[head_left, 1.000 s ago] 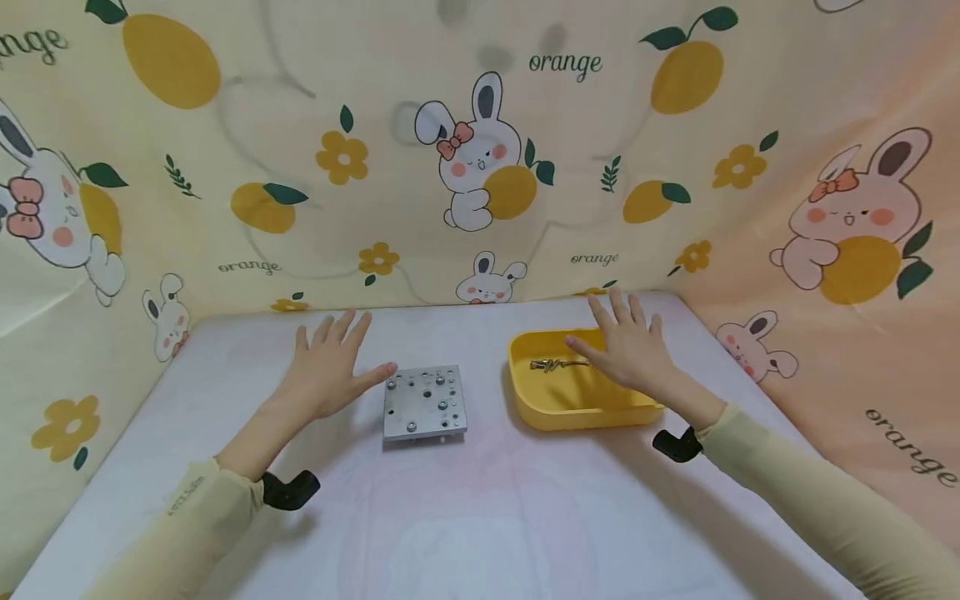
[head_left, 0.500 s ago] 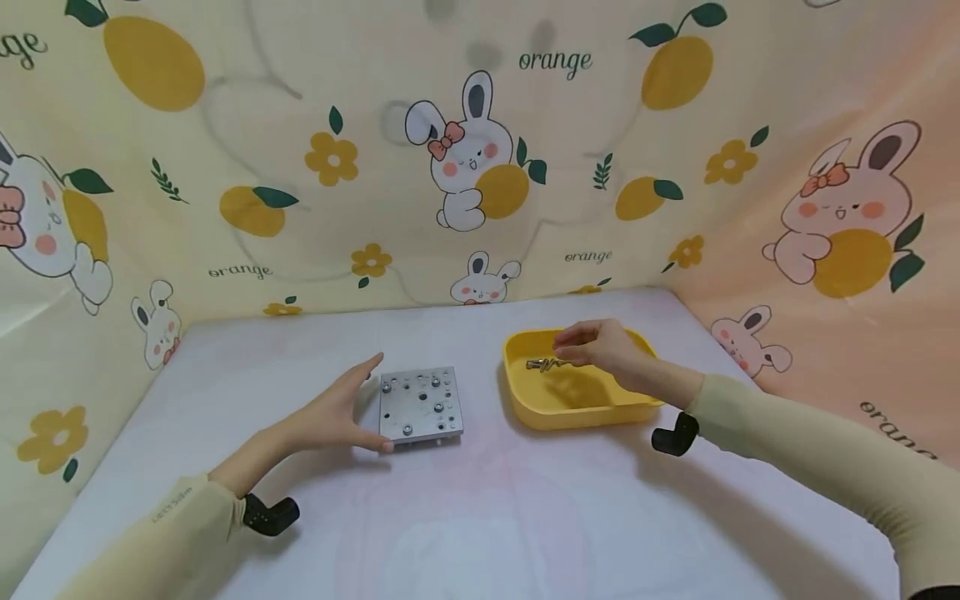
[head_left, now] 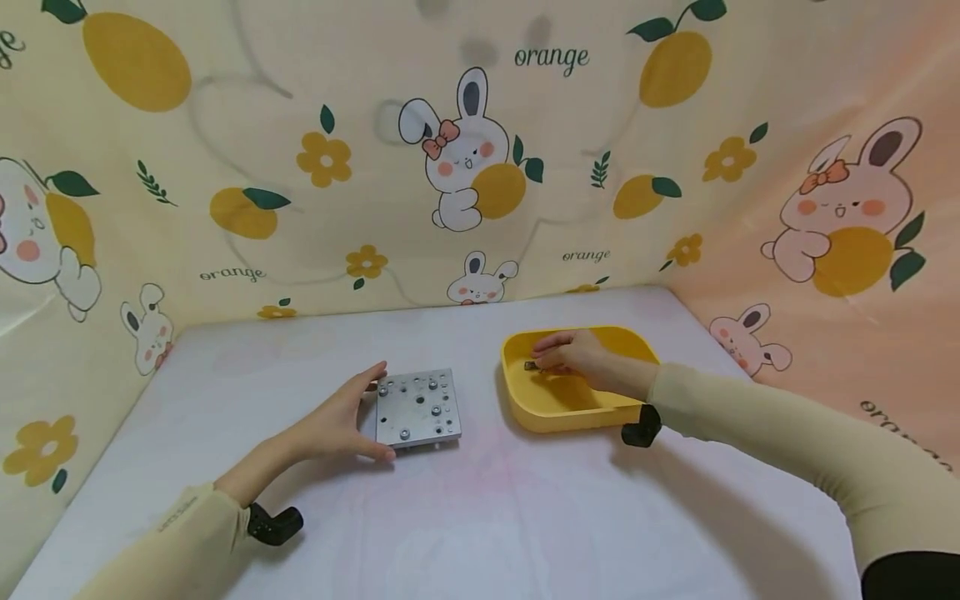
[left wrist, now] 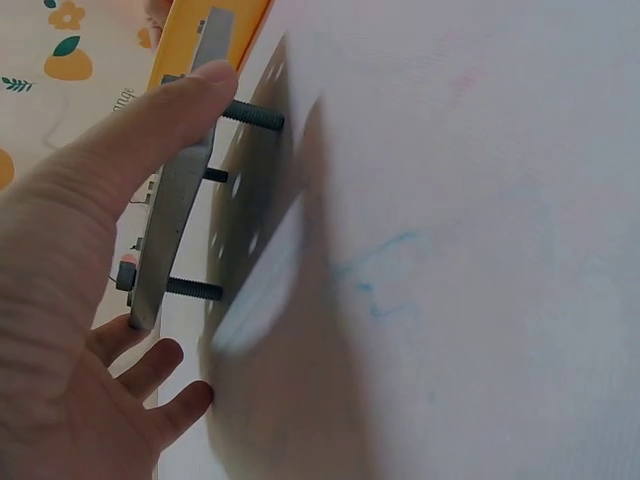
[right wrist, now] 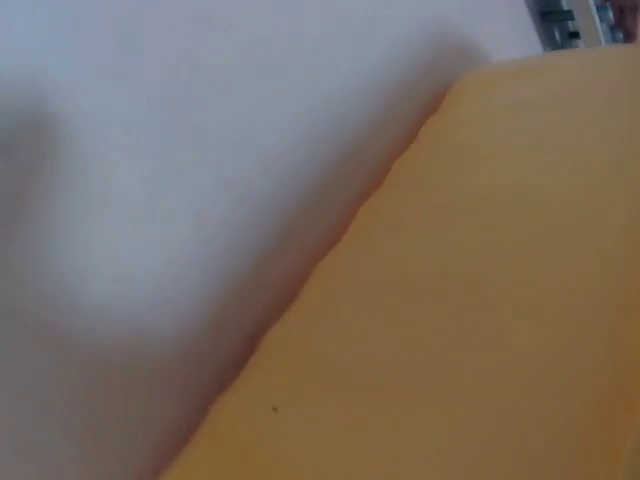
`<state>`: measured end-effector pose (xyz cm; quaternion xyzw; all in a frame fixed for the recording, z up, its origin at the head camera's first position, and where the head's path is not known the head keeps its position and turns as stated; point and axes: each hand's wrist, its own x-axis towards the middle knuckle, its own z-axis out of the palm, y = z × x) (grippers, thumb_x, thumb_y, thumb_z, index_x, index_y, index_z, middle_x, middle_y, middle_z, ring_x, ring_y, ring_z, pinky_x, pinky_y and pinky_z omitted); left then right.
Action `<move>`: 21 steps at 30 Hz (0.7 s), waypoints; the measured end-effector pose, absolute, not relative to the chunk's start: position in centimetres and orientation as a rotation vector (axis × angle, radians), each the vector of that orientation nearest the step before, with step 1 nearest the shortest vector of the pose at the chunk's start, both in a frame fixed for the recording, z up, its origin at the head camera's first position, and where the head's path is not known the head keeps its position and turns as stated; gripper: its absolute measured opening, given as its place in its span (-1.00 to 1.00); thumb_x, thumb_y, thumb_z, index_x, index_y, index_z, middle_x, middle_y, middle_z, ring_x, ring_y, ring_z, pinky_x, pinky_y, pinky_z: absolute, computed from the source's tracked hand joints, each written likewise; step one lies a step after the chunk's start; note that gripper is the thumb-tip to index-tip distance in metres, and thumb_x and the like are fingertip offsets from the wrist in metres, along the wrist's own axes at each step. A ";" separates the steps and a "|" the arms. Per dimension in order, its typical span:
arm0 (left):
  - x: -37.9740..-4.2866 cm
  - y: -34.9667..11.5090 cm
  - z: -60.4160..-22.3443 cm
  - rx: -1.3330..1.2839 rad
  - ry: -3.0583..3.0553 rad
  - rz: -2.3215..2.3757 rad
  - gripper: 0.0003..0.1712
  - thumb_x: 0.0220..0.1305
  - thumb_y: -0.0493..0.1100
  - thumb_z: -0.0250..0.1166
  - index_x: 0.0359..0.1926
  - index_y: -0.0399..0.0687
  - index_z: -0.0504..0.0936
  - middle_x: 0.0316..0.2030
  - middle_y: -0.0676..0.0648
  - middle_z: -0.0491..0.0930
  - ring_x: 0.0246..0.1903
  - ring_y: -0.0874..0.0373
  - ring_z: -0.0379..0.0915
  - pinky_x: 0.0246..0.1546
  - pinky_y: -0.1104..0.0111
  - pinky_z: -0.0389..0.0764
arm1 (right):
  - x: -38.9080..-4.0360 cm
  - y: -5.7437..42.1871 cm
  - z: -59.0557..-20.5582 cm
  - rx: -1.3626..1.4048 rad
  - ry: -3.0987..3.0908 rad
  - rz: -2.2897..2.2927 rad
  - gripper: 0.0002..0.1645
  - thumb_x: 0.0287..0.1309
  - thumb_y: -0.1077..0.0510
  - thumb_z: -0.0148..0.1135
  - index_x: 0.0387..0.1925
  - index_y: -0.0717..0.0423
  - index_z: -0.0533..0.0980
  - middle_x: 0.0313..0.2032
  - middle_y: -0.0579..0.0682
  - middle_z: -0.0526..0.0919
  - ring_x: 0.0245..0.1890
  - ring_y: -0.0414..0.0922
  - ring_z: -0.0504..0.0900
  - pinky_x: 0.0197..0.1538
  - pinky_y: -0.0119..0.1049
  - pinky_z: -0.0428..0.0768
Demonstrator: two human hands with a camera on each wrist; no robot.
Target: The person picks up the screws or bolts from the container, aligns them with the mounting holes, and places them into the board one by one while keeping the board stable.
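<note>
A silver metal plate [head_left: 418, 407] with holes and several socket-head bolts is at the middle left of the table in the head view. My left hand [head_left: 341, 425] grips it at its left side, thumb at the near edge and fingertips at the far edge. In the left wrist view, threaded bolt ends [left wrist: 195, 289] stick out under the plate [left wrist: 172, 225]. My right hand [head_left: 581, 360] reaches into the yellow tray [head_left: 577, 422], fingers bent down over small metal pieces [head_left: 531, 366]. Most of these pieces are hidden; I cannot tell whether the fingers hold any.
The tray's yellow wall [right wrist: 440, 280] fills much of the right wrist view. A white cloth [head_left: 465, 525] covers the table. Behind and beside it hang curtains [head_left: 322, 250] printed with rabbits and oranges.
My left hand has come down from above the table and closed on the plate's edges. My right hand, spread above the tray at first, has lowered and moved left onto the metal pieces.
</note>
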<state>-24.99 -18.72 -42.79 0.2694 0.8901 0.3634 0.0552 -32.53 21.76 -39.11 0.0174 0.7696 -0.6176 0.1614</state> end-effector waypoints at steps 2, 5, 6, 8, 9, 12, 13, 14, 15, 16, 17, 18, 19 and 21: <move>-24.9 -18.8 -42.9 0.813 2.700 1.105 0.53 -0.30 0.21 0.66 0.55 -0.10 -0.12 0.44 -0.25 0.10 0.39 -0.18 0.05 0.34 -0.10 0.11 | -32.8 21.5 -39.4 0.037 2.210 -1.740 -0.58 0.13 0.45 0.30 0.07 0.46 0.52 -0.12 0.22 0.70 -0.19 -0.01 0.71 -0.05 -0.15 0.65; -24.9 -18.8 -42.9 0.823 2.700 1.102 0.53 -0.29 0.23 0.65 0.55 -0.11 -0.11 0.44 -0.25 0.10 0.39 -0.19 0.06 0.34 -0.11 0.12 | -33.1 21.3 -39.8 0.030 2.257 -1.681 -0.62 0.14 0.48 0.26 0.03 0.46 0.54 -0.09 0.27 0.68 -0.19 0.00 0.69 -0.04 -0.13 0.66; -24.9 -18.8 -42.9 0.827 2.697 1.101 0.52 -0.28 0.23 0.65 0.55 -0.12 -0.11 0.44 -0.25 0.09 0.38 -0.19 0.06 0.33 -0.12 0.12 | -33.2 21.2 -40.0 0.035 2.266 -1.661 -0.63 0.14 0.49 0.26 0.02 0.46 0.55 -0.09 0.27 0.67 -0.20 0.00 0.69 -0.05 -0.13 0.66; -24.9 -18.8 -42.9 0.833 2.695 1.099 0.51 -0.27 0.23 0.65 0.54 -0.12 -0.10 0.45 -0.24 0.08 0.38 -0.19 0.07 0.33 -0.12 0.13 | -33.3 21.1 -40.1 0.028 2.286 -1.624 -0.64 0.13 0.50 0.25 0.01 0.46 0.55 -0.09 0.28 0.67 -0.23 -0.02 0.69 -0.06 -0.15 0.66; -24.9 -18.9 -42.9 0.831 2.694 1.098 0.50 -0.27 0.23 0.65 0.54 -0.11 -0.09 0.45 -0.23 0.08 0.38 -0.18 0.07 0.33 -0.11 0.14 | -33.4 21.0 -40.2 0.028 2.288 -1.621 -0.64 0.12 0.51 0.26 0.00 0.46 0.56 -0.10 0.28 0.68 -0.24 -0.03 0.69 -0.08 -0.16 0.67; -24.9 -18.9 -42.8 0.819 2.693 1.091 0.48 -0.26 0.22 0.65 0.54 -0.09 -0.07 0.46 -0.19 0.06 0.38 -0.15 0.07 0.33 -0.09 0.14 | -33.5 20.8 -40.3 0.013 2.300 -1.617 -0.64 0.09 0.52 0.27 -0.02 0.46 0.56 -0.12 0.28 0.68 -0.25 -0.03 0.70 -0.12 -0.20 0.68; -25.0 -18.9 -42.8 0.813 2.697 1.085 0.48 -0.26 0.22 0.65 0.54 -0.09 -0.07 0.46 -0.18 0.06 0.38 -0.14 0.07 0.33 -0.09 0.15 | -33.6 20.7 -40.3 0.002 2.304 -1.617 -0.64 0.08 0.52 0.28 -0.02 0.47 0.57 -0.13 0.28 0.69 -0.25 -0.04 0.70 -0.13 -0.22 0.68; -25.0 -19.0 -42.8 0.813 2.699 1.081 0.47 -0.25 0.23 0.64 0.54 -0.11 -0.06 0.46 -0.19 0.06 0.38 -0.15 0.08 0.33 -0.09 0.16 | -33.6 20.7 -40.4 -0.012 2.311 -1.609 -0.63 0.07 0.51 0.30 -0.03 0.46 0.57 -0.14 0.27 0.69 -0.26 -0.06 0.71 -0.14 -0.23 0.68; -25.0 -19.0 -42.8 0.802 2.698 1.080 0.47 -0.26 0.22 0.65 0.54 -0.11 -0.06 0.46 -0.18 0.06 0.38 -0.14 0.08 0.33 -0.09 0.16 | -33.7 20.6 -40.4 -0.020 2.316 -1.604 -0.63 0.04 0.51 0.34 -0.05 0.46 0.58 -0.16 0.25 0.70 -0.27 -0.07 0.71 -0.15 -0.25 0.68; -25.0 -19.0 -42.8 0.797 2.699 1.076 0.47 -0.26 0.22 0.65 0.54 -0.12 -0.05 0.46 -0.18 0.07 0.38 -0.14 0.08 0.33 -0.09 0.16 | -33.7 20.6 -40.5 -0.034 2.320 -1.594 -0.63 0.02 0.50 0.36 -0.06 0.45 0.59 -0.17 0.24 0.71 -0.28 -0.08 0.71 -0.15 -0.27 0.68; -25.0 -19.0 -42.8 0.795 2.702 1.071 0.47 -0.26 0.23 0.64 0.53 -0.13 -0.05 0.45 -0.18 0.07 0.37 -0.14 0.08 0.33 -0.09 0.17 | -33.8 20.5 -40.6 -0.051 2.314 -1.592 -0.63 0.00 0.50 0.38 -0.08 0.46 0.60 -0.19 0.24 0.71 -0.28 -0.08 0.72 -0.16 -0.27 0.68; -25.0 -19.0 -42.8 0.799 2.703 1.068 0.47 -0.25 0.23 0.64 0.53 -0.14 -0.05 0.45 -0.19 0.07 0.37 -0.16 0.09 0.32 -0.10 0.17 | -33.8 20.5 -40.7 -0.074 2.309 -1.587 -0.62 -0.03 0.50 0.41 -0.09 0.46 0.60 -0.20 0.24 0.72 -0.29 -0.08 0.73 -0.16 -0.26 0.69; -25.0 -19.1 -42.8 0.799 2.705 1.068 0.47 -0.25 0.24 0.64 0.53 -0.15 -0.05 0.45 -0.20 0.07 0.37 -0.16 0.09 0.32 -0.10 0.17 | -33.8 20.4 -40.7 -0.102 2.303 -1.583 -0.62 -0.05 0.50 0.43 -0.11 0.47 0.59 -0.22 0.25 0.72 -0.29 -0.06 0.73 -0.15 -0.25 0.69; -25.0 -19.1 -42.9 0.791 2.698 1.079 0.47 -0.26 0.23 0.65 0.53 -0.14 -0.05 0.45 -0.19 0.08 0.37 -0.15 0.09 0.33 -0.08 0.16 | -33.9 20.3 -40.9 -0.140 2.299 -1.564 -0.62 -0.12 0.51 0.47 -0.16 0.48 0.60 -0.25 0.24 0.72 -0.31 -0.04 0.74 -0.16 -0.24 0.69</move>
